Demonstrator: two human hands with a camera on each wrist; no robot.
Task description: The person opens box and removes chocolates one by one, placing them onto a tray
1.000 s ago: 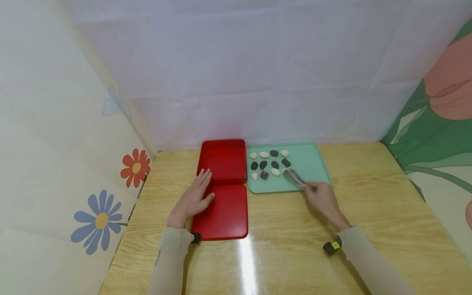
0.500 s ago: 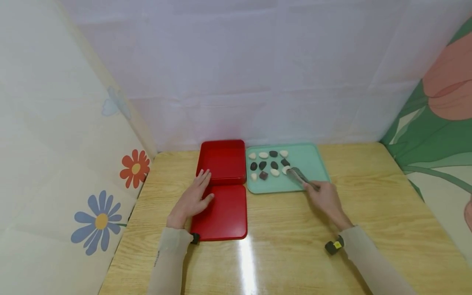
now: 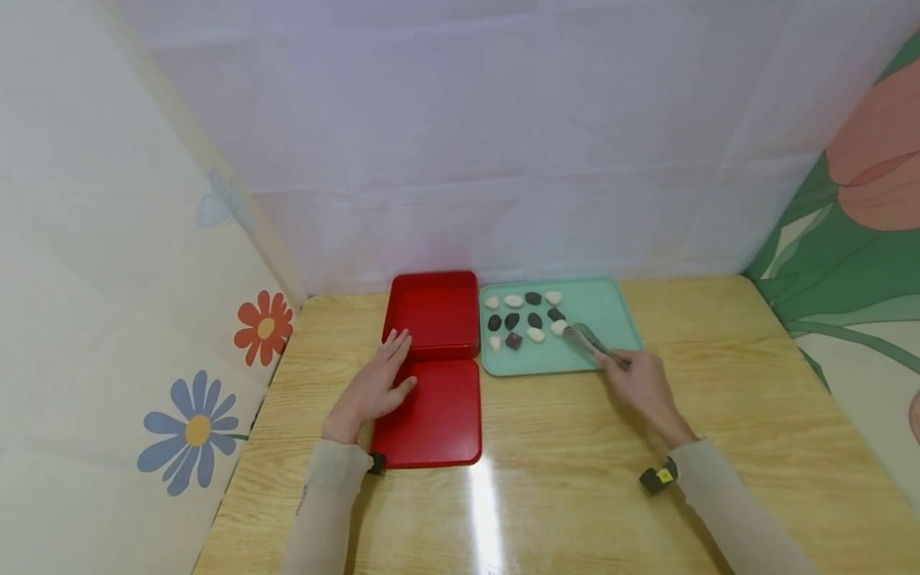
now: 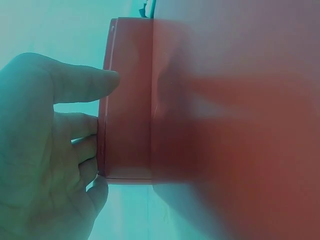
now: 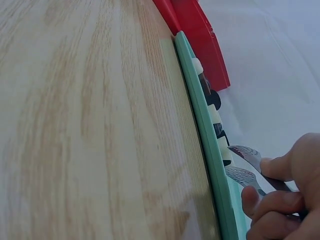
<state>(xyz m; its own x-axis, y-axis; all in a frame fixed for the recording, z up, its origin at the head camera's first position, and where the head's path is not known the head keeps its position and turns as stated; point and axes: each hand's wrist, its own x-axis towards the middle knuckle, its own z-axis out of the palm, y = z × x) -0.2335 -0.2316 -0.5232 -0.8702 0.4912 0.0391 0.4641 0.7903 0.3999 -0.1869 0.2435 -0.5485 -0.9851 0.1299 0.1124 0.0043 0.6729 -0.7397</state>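
Observation:
My right hand point(image 3: 640, 387) grips a pair of metal tongs point(image 3: 589, 342) over the mint-green tray point(image 3: 604, 307). In the right wrist view the perforated tong ends point(image 5: 243, 175) stand apart, close to a white pebble-like piece point(image 5: 223, 148). From the head, that white piece point(image 3: 560, 327) lies at the right end of rows of white and dark pieces, including a dark one point(image 3: 556, 315) just behind it. My left hand point(image 3: 370, 391) has its fingers extended, with the fingertips at the near rim of the deep red box point(image 3: 436, 311). Its thumb is over the flat red lid point(image 3: 438, 423).
The box, lid and tray stand close together on a wood-grain table point(image 3: 561, 471). Behind them hangs a white cloth point(image 3: 503, 160). Flower-patterned panels point(image 3: 197, 431) border the left and right sides.
My right hand and the tongs have drawn slightly to the right, uncovering the white piece at the row's end, which now lies free on the tray. The left hand keeps its place.

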